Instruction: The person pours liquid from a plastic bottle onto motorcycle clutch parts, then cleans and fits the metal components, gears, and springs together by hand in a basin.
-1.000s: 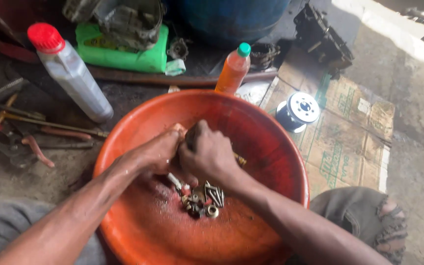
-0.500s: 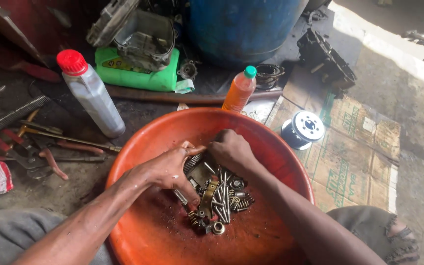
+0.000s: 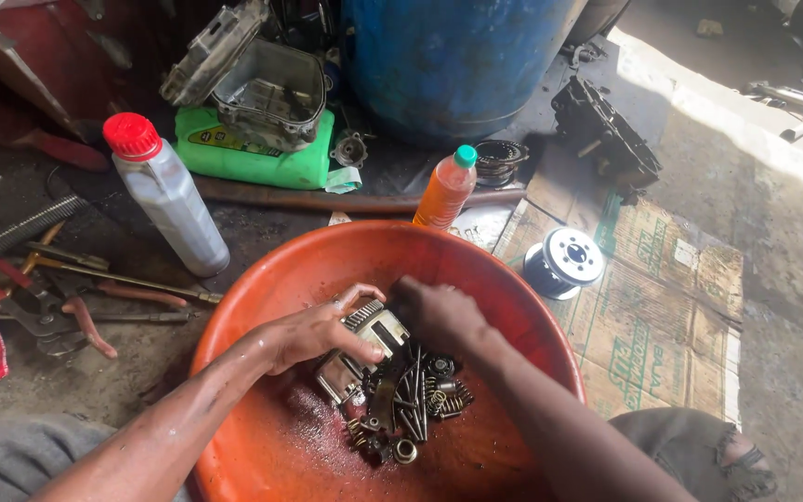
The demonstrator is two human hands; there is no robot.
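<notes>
Below both hands, a heap of bolts, springs and washers (image 3: pixel 411 400), too tangled to count. Left hand (image 3: pixel 313 333) and right hand (image 3: pixel 439 311) clamped together on one finned metal part (image 3: pixel 364 346) inside one orange basin (image 3: pixel 504 279), long axis slanting near-left to far-right. Beyond, two bottles: orange bottle (image 3: pixel 443 191), grey bottle (image 3: pixel 169 200).

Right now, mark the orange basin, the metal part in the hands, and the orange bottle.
orange basin (image 3: pixel 327 256): head view, far-left rim.
metal part (image 3: pixel 375 327): head view, its ribbed top.
orange bottle (image 3: pixel 443 195): head view, mid body.
</notes>
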